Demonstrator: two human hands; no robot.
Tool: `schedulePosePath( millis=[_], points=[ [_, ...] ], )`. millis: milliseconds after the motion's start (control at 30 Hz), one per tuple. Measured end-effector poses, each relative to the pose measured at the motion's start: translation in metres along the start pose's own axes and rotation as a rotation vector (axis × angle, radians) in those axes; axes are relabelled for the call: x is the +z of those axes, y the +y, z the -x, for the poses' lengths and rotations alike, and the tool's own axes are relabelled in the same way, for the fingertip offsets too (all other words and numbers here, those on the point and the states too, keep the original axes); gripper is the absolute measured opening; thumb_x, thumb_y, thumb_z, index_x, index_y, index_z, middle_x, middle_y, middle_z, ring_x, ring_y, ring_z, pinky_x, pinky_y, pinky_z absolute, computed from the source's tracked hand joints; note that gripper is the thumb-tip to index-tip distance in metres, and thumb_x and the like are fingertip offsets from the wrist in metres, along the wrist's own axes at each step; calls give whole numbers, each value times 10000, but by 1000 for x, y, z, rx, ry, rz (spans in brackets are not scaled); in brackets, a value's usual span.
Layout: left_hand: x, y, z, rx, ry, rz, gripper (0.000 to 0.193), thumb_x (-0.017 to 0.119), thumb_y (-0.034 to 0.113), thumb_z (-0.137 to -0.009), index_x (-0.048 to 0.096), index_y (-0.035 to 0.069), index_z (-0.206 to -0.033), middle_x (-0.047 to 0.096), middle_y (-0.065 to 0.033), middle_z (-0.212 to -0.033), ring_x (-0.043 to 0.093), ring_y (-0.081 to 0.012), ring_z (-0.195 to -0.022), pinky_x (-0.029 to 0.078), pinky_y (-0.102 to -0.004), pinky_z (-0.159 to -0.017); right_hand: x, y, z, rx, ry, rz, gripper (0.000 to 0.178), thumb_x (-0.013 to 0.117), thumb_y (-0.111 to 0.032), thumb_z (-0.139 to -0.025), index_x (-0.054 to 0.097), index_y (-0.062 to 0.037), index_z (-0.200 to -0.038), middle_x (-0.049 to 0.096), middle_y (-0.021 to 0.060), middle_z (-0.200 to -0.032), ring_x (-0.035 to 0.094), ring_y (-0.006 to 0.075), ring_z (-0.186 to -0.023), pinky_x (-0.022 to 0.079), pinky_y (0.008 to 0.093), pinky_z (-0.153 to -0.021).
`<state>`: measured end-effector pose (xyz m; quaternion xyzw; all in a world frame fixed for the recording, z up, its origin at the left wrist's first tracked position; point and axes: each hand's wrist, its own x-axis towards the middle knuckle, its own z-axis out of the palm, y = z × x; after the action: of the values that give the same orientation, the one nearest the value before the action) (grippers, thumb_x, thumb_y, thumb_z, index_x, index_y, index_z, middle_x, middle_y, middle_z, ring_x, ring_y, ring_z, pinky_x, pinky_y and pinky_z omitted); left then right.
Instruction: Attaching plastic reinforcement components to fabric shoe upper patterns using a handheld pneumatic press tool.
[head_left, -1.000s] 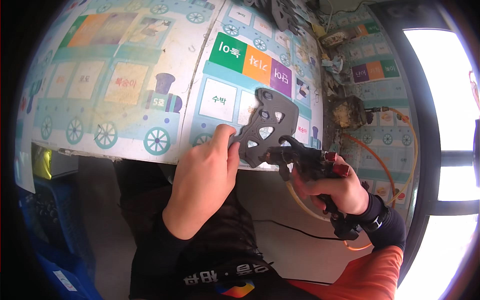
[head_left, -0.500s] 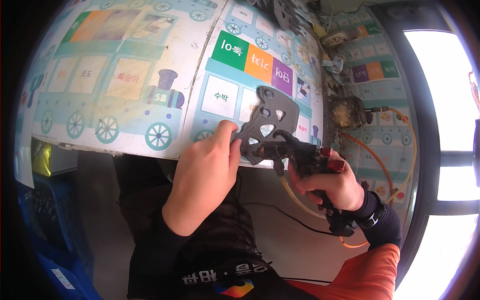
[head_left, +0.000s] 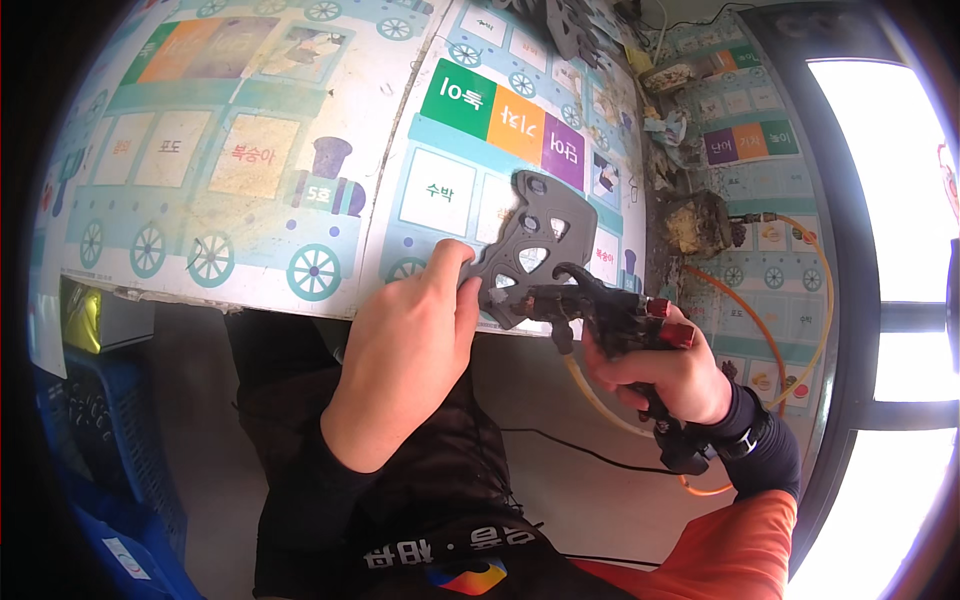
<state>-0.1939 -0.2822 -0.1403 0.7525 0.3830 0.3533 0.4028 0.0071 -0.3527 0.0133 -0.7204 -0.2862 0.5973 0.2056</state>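
Observation:
My left hand (head_left: 405, 335) pinches the near left edge of a flat dark grey plate (head_left: 565, 212) with several cut-out openings. The plate is held over the front edge of the table, its far end toward the printed sheet. In my right hand (head_left: 665, 370) is a black spray gun (head_left: 615, 312) with red knobs, my fingers wrapped round its grip. Its nozzle points left, at or very close to the plate's near end; whether they touch I cannot tell. A pale hose (head_left: 590, 395) hangs below the gun.
A train-printed sheet covers the table (head_left: 240, 290). More dark grey parts (head_left: 565, 30) lie at the far edge. A grimy block (head_left: 698, 225) with yellow and orange hoses (head_left: 745, 310) sits to the right. Blue crates (head_left: 130, 420) stand at the lower left, beside a bright window (head_left: 915, 500) opposite.
The spray gun has shifted very slightly to the right. My left hand and the plate stay almost in the same place.

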Motion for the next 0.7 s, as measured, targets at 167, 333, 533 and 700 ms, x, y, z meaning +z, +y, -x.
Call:
schedulePosePath(
  millis=[167, 333, 533, 700],
  points=[
    [1, -1, 1, 7, 19, 20, 203, 664, 59, -978, 570, 2, -1149, 666, -208, -702, 680, -406, -655, 510, -508, -593, -8, 3, 2, -9, 10, 5, 232, 625, 59, -806, 635, 16, -1034, 618, 34, -775, 507, 87, -519, 368, 253, -472],
    [1, 0, 1, -20, 7, 19, 205, 663, 72, -983, 571, 10, -1156, 667, -212, -706, 684, -409, -667, 514, -512, -600, -10, 5, 3, -20, 80, 2, 259, 624, 63, -803, 641, 20, -1057, 627, 39, -783, 510, 91, -516, 375, 255, -474],
    [1, 0, 1, -28, 7, 23, 201, 665, 85, -988, 574, 16, -1153, 665, -210, -701, 686, -408, -669, 516, -510, -600, -20, 10, 2, -35, 109, -1, 279, 600, 74, -816, 638, 33, -1089, 632, 46, -794, 518, 96, -516, 376, 261, -476],
    [2, -1, 0, -27, 8, 26, 193, 667, 89, -988, 579, 15, -1143, 662, -206, -689, 685, -403, -660, 516, -507, -598, -24, 12, 2, -62, 162, -31, 285, 633, 89, -796, 649, 47, -1078, 658, 101, -855, 574, 151, -623, 369, 278, -454]
  ],
)
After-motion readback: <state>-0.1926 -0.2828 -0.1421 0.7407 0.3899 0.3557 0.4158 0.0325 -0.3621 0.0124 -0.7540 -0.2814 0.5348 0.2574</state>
